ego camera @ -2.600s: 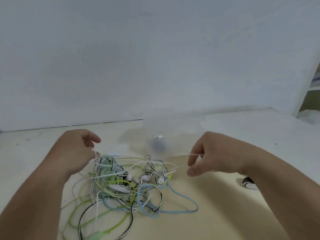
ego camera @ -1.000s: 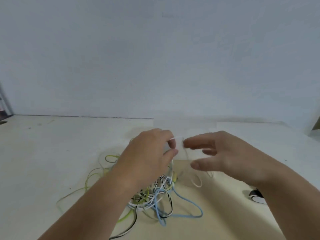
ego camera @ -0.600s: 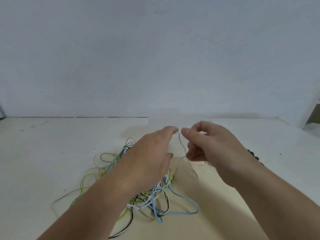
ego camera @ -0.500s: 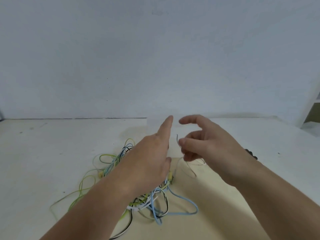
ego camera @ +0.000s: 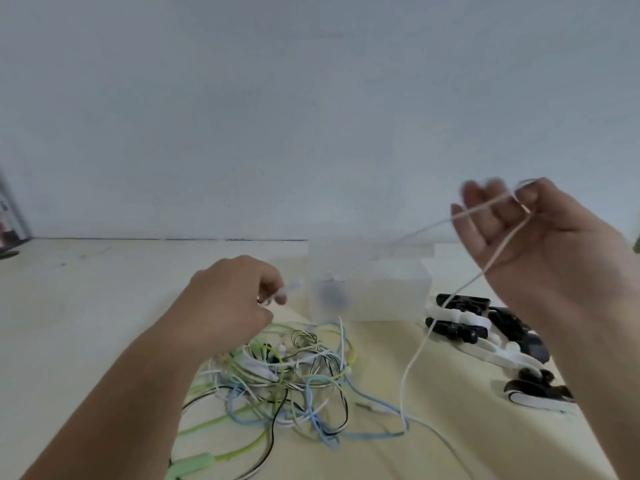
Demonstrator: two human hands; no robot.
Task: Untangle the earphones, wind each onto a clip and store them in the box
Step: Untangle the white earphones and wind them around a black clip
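Holding the white cord [ego camera: 412, 368] looped over half-curled fingers [ego camera: 483, 220], the right hand [ego camera: 547, 244] hangs high above the tangle [ego camera: 287, 375] on the table [ego camera: 69, 306] while the left hand [ego camera: 225, 306] pinches a blurred white end [ego camera: 289, 292]; draw slowly, feeding slack, lest knots tighten.

a pale cream matte counter [ego camera: 86, 306] runs back to a plain white painted wall [ego camera: 311, 116], meeting it along a thin dark seam. at the far left edge a dark upright object [ego camera: 10, 216] stands on the counter, too blurred to identify.
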